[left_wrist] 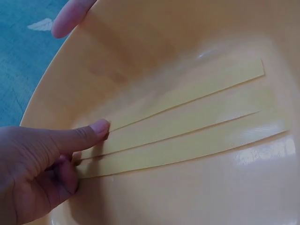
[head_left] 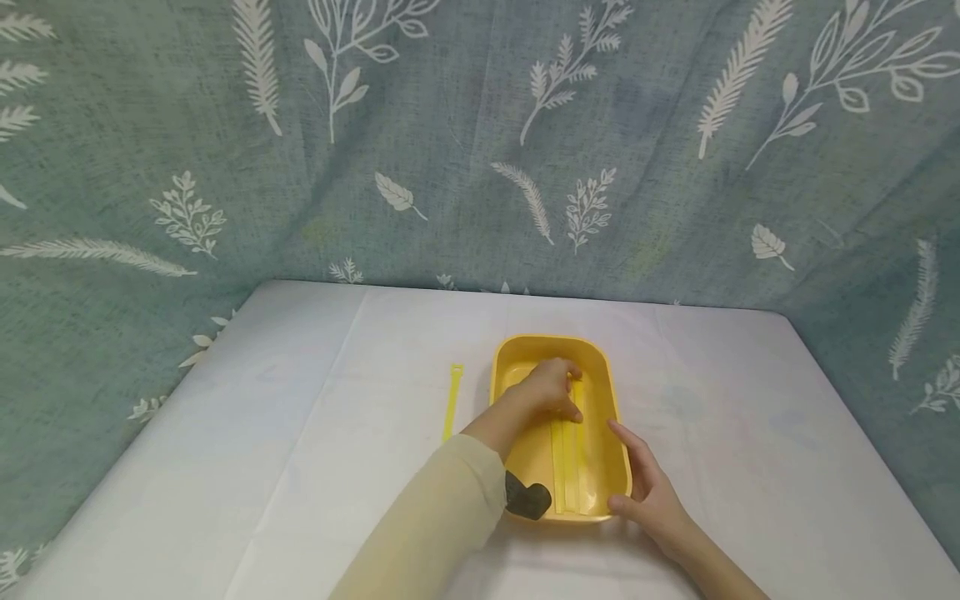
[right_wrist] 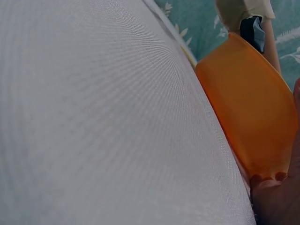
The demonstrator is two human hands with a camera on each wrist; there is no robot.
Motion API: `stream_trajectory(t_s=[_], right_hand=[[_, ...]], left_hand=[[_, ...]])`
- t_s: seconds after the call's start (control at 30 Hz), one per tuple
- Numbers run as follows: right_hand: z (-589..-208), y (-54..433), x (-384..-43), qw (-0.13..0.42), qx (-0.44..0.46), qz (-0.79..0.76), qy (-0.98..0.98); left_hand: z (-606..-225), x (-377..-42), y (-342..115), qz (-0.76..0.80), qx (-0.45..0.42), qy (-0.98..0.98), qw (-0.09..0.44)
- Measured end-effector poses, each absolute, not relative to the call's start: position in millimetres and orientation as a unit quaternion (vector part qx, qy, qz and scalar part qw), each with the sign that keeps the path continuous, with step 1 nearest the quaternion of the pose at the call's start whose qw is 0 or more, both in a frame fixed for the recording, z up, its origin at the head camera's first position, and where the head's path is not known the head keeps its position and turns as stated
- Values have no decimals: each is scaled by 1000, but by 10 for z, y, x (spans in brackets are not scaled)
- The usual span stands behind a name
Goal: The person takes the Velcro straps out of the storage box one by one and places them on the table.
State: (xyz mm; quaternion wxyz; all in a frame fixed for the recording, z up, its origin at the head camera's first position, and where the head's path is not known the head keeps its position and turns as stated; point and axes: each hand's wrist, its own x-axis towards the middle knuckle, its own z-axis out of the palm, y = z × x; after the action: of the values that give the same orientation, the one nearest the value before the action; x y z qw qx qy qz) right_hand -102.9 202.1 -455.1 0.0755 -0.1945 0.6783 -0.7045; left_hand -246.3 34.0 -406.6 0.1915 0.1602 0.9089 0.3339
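Observation:
A yellow plastic tub [head_left: 617,400] stands on the white-covered table, with several flat yellow strips [head_left: 559,467] lying lengthwise inside it. My left hand [head_left: 551,387] reaches into the tub and grips the strips near their far end. In the left wrist view, the thumb lies along the edge of one strip [left_wrist: 187,101] and the other fingers curl at the opposite side. My right hand [head_left: 651,492] holds the tub by its right side and near corner. The right wrist view shows fingers against the tub's orange-looking outer wall [right_wrist: 248,103].
Left of the tub, another yellow strip [head_left: 452,402] with a slotted end lies on the white cloth [head_left: 360,467], partly behind the left forearm. A dark strap [head_left: 527,497] hangs at the left wrist, over the tub's near left corner. A green leaf-patterned curtain [head_left: 465,150] surrounds the table.

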Motion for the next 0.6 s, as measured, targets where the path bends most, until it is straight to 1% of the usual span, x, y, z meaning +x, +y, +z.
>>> stream_trajectory(t_s=[0.23, 0.5, 0.6], right_hand=[[-4547, 2017, -1025, 73, -190, -700, 685], [-4591, 2021, -1043, 64, -215, -703, 674], [-4598, 2024, -1045, 66, -225, -707, 667]], left_hand=[[-4112, -2459, 378, 331, 160, 912, 182], [-4157, -2460, 405, 411, 157, 876, 196], [-4154, -2470, 401, 459, 142, 854, 201]])
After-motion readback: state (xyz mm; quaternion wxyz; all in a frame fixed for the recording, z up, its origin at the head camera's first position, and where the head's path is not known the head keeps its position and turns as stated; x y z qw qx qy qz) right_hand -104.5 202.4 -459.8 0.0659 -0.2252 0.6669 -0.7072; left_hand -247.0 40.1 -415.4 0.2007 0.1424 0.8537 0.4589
